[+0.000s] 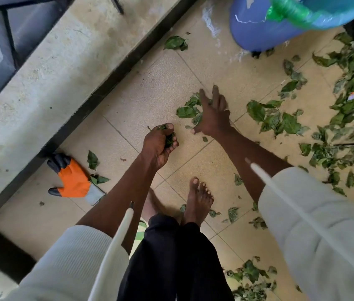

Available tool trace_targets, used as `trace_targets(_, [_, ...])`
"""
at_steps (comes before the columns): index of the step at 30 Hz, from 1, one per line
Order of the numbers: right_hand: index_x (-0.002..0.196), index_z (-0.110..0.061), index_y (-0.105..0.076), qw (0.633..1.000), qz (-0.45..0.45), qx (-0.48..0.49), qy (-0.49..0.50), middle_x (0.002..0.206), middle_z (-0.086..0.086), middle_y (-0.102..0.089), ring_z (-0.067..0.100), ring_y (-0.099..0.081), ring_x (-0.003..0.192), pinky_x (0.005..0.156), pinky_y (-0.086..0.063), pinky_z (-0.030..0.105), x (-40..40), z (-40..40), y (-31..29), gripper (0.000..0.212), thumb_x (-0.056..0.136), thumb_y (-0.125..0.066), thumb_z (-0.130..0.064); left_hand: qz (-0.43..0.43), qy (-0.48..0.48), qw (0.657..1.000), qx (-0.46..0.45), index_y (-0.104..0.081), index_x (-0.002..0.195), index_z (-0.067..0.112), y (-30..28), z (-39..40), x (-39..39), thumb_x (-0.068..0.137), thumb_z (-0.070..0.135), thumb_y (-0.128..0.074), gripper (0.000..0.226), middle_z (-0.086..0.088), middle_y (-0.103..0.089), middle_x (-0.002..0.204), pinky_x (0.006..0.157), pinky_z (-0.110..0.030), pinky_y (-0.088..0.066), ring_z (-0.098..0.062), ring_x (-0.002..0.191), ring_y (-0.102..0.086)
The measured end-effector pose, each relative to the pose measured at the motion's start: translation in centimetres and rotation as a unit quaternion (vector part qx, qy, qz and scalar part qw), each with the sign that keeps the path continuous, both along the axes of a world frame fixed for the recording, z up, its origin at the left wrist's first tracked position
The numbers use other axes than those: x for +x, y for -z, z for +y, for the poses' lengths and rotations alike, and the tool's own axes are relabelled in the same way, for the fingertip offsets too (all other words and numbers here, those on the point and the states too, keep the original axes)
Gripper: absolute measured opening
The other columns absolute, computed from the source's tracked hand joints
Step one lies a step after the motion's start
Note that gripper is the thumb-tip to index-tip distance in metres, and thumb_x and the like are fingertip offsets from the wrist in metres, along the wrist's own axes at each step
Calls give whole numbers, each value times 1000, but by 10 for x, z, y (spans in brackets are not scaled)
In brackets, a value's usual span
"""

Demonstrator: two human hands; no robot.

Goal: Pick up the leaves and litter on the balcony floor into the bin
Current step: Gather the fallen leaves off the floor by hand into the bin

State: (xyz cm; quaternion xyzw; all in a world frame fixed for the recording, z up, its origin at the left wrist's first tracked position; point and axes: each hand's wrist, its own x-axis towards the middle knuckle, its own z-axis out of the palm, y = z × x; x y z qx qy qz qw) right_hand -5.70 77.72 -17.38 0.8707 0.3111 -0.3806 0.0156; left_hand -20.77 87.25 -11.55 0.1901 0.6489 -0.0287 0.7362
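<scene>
Green leaves lie scattered over the beige tiled balcony floor, thickest at the right. My left hand is curled round a small bunch of leaves above the floor. My right hand reaches down with straight fingers onto a small leaf pile in the middle of the floor. The blue bin with a green liner stands at the top right. A small piece of paper litter lies among the leaves at the far right.
An orange and black work glove lies by the concrete ledge on the left, with the railing beyond it. My bare foot stands on the tiles. More leaves lie at the bottom right, and one lies near the bin.
</scene>
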Motion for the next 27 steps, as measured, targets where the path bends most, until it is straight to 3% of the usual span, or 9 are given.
trace_targets(2, [154, -27, -22, 996, -46, 29, -69, 160, 22, -5, 43, -16, 143, 104, -38, 58, -16, -5, 3, 107, 68, -87, -28, 0, 7, 1000, 2, -60, 93, 11, 1, 2, -1, 97, 4, -53, 11, -6, -54, 70, 50, -24, -49, -13, 58, -53])
trace_targets(6, [129, -12, -60, 971, -114, 136, -161, 142, 26, -42, 41, -46, 125, 89, -53, 45, -34, -18, 4, 46, 84, -53, -3, -13, 8, 1000, 5, -60, 92, 10, 0, 8, -1, 96, 2, -54, 11, -6, -55, 71, 50, -24, -49, -13, 59, -53])
trace_targets(11, [100, 2, -69, 961, -105, 161, -197, 106, 23, -61, 36, -61, 99, 68, -59, 40, -30, -45, 7, 23, 77, -71, 5, -20, -16, 1000, 5, -62, 92, 9, -1, 10, -1, 96, 2, -53, 12, -9, -61, 80, 61, -26, -56, -16, 65, -62])
trace_targets(13, [91, 6, -70, 975, -100, 160, -119, 97, 24, -63, 36, -64, 88, 65, -57, 36, -27, -48, 11, 15, 77, -68, 11, -26, -36, 999, 0, -62, 93, 6, -2, 7, -2, 95, -1, -53, 11, -11, -62, 85, 65, -29, -58, -19, 68, -67])
trace_targets(16, [87, 4, -71, 973, -61, 169, 146, 88, 18, -68, 25, -64, 79, 62, -43, 22, -24, -40, 2, 13, 85, -59, 8, -32, -68, 997, 5, -62, 101, 3, -5, -1, -5, 92, -9, -49, 19, -17, -62, 96, 73, -33, -60, -26, 78, -70])
trace_targets(20, [86, -7, -75, 850, 174, 197, 457, 83, 9, -70, 15, -61, 75, 60, -47, 22, -32, -20, -40, 15, 85, -63, 2, -14, -97, 994, 45, -65, 110, 11, -11, -16, -3, 92, -15, -41, 40, -11, -60, 89, 87, -41, -58, -22, 77, -66])
trace_targets(23, [78, -11, -73, 799, 287, 201, 488, 89, 23, -72, 21, -62, 76, 70, -53, 37, -53, -12, -66, 19, 83, -65, 6, -33, -93, 994, 55, -65, 100, 7, -19, -23, 3, 88, -3, -48, 23, -6, -59, 79, 75, -35, -56, -19, 72, -57])
trace_targets(25, [78, -13, -75, 824, 264, 201, 459, 85, 18, -74, 20, -65, 73, 73, -56, 40, -65, -12, -76, 19, 80, -68, 4, -66, -114, 991, 13, -62, 95, 6, -24, -22, 6, 84, 21, -58, 20, -7, -60, 79, 68, -32, -49, -22, 75, -57])
trace_targets(27, [84, -11, -77, 849, 232, 212, 424, 80, 8, -75, 16, -67, 71, 70, -56, 35, -72, -10, -85, 15, 80, -69, 1, -88, -107, 990, -26, -64, 99, 6, -27, -21, 7, 84, 53, -61, 50, -10, -64, 88, 81, -35, -51, -25, 82, -61])
